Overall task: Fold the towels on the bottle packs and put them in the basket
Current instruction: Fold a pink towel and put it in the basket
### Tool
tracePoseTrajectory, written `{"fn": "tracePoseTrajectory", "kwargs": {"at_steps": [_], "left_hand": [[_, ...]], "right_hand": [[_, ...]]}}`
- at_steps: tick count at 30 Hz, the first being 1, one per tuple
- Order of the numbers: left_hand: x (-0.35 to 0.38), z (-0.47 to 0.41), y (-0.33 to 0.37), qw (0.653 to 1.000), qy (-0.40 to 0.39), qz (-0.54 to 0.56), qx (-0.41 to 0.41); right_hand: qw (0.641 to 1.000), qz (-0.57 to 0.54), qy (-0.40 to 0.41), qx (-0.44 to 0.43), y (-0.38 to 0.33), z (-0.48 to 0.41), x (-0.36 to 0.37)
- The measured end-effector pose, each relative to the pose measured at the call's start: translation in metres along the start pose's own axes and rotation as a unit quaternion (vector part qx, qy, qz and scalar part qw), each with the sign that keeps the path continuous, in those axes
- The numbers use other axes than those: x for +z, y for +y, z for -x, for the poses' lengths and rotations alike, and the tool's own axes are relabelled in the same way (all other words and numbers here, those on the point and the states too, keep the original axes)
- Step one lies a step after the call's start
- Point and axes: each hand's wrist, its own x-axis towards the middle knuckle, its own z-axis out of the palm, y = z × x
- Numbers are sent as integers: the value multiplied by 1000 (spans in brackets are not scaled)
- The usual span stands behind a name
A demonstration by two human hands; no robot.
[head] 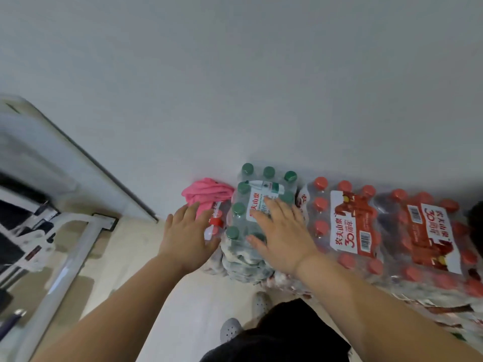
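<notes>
A crumpled pink towel (pixel 207 193) lies on a low bottle pack by the wall, left of a green-capped bottle pack (pixel 245 202). My left hand (pixel 187 231) reaches toward the towel with fingers straight, its fingertips at the towel's near edge. My right hand (pixel 281 235) hovers flat over the green-capped pack, fingers spread, holding nothing. Red-capped bottle packs (pixel 350 226) stand in a row to the right. No basket is in view.
A grey wall (pixel 235 87) rises straight behind the packs. A white metal frame (pixel 75 246) and blurred equipment stand at the left on the pale floor (pixel 130 246). My feet in grey shoes (pixel 230 330) are below the packs.
</notes>
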Motion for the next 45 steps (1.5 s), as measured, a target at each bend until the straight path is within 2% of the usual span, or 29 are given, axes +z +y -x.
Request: {"fn": "tracePoseTrajectory", "kwargs": {"at_steps": [8, 14, 20, 24, 27, 30, 34, 39, 42, 45], "left_hand": [[1, -23, -62, 998, -29, -20, -55], [10, -43, -109, 996, -58, -25, -68], [42, -87, -147, 988, -150, -23, 3], [58, -124, -169, 964, -235, -61, 108], [64, -149, -175, 943, -259, -90, 189], [74, -163, -177, 928, -286, -79, 225], [89, -169, -179, 919, -331, -41, 209], [101, -168, -190, 923, -330, -12, 198], [105, -166, -199, 927, -322, 61, 183], [100, -161, -198, 916, -343, 143, 152]], "right_hand": [[994, 23, 2, -105, -43, -77, -2], [984, 72, -71, -148, -83, -132, 9], [964, 129, -220, -78, -108, -178, 41], [970, 102, -219, -19, -120, -201, 67], [974, 94, -207, 5, -122, -214, 87], [974, 83, -210, 23, -126, -227, 101], [967, 30, -244, 61, -136, -245, 118], [959, 46, -273, 65, -141, -250, 126], [958, 60, -275, 58, -143, -246, 120], [956, 84, -278, 33, -145, -245, 115]]}}
